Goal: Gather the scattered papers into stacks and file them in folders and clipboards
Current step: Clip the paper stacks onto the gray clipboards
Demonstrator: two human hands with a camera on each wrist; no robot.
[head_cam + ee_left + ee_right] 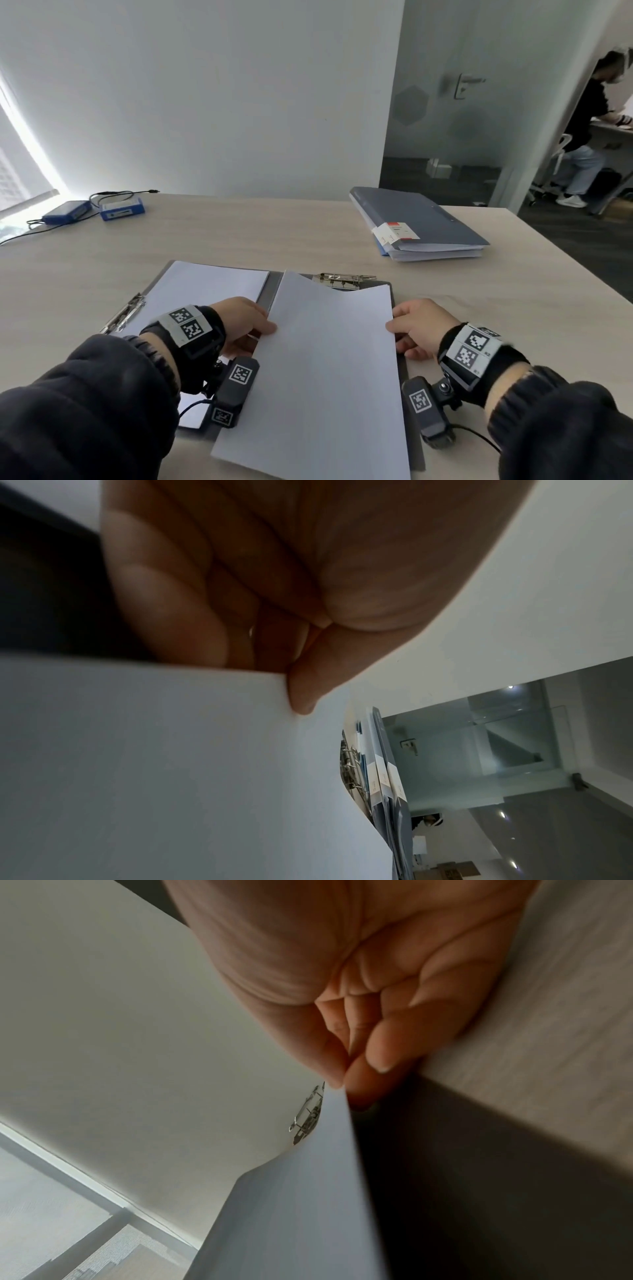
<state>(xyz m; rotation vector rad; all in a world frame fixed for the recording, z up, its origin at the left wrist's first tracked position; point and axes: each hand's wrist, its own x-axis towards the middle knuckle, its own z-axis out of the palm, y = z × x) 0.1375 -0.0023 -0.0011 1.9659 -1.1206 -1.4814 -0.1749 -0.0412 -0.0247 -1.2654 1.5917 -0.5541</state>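
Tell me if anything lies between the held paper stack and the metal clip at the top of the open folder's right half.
Nothing visible does. The paper stack, held by the left hand and right hand, already overlaps part of the metal clip, which looks closed, so it likely needs opening first.

The paper [329,359] pinched between the left hand [239,325] and the right hand [419,329] is plain white, unmarked. Under it lies an open folder [270,291] in dark grey, with silver metal clips [344,279] just beyond the held sheet and another white sheet [202,291] to the left of the grip. Both wrists wear black bands [191,337] carrying white tags [186,322] printed with black square patterns. The table [239,236] is pale wood grain. Well beyond the right hand — a blue-grey folder [421,219] with a white-and-red label [399,230].
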